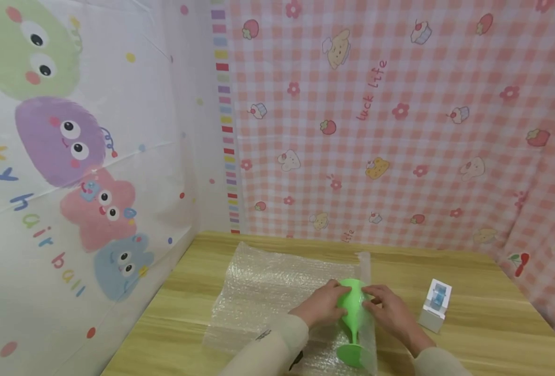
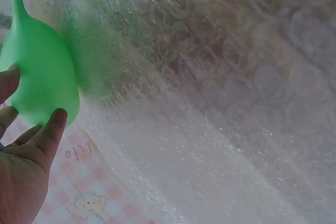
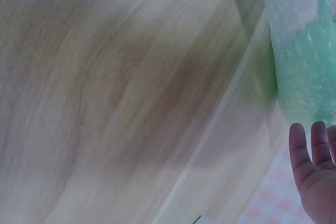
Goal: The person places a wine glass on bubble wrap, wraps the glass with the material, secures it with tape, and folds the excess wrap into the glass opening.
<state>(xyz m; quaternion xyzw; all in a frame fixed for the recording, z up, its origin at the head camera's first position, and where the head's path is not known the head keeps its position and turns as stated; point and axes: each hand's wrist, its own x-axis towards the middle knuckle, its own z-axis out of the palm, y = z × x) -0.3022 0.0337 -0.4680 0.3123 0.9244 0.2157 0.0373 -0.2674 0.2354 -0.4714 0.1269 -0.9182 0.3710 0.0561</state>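
A bright green plastic goblet (image 1: 353,303) lies on a sheet of bubble wrap (image 1: 273,282), its round foot toward me. My left hand (image 1: 322,305) holds the goblet's bowl from the left, fingertips on its side and rim. At the right, a strip of the wrap is folded up over the goblet's right side. My right hand (image 1: 392,313) grips this strip against the bowl. In the left wrist view the left hand's fingers (image 2: 52,124) touch the goblet directly. Through the wrap, the right wrist view shows the goblet's green beside the right hand's fingers (image 3: 297,140).
A small white box-shaped dispenser (image 1: 435,308) with a clear bluish part, possibly tape, stands right of my right hand. The wood-grain table (image 1: 475,292) meets a pink checked cloth (image 1: 376,130) behind and a white cartoon-print cloth (image 1: 164,130) at the left.
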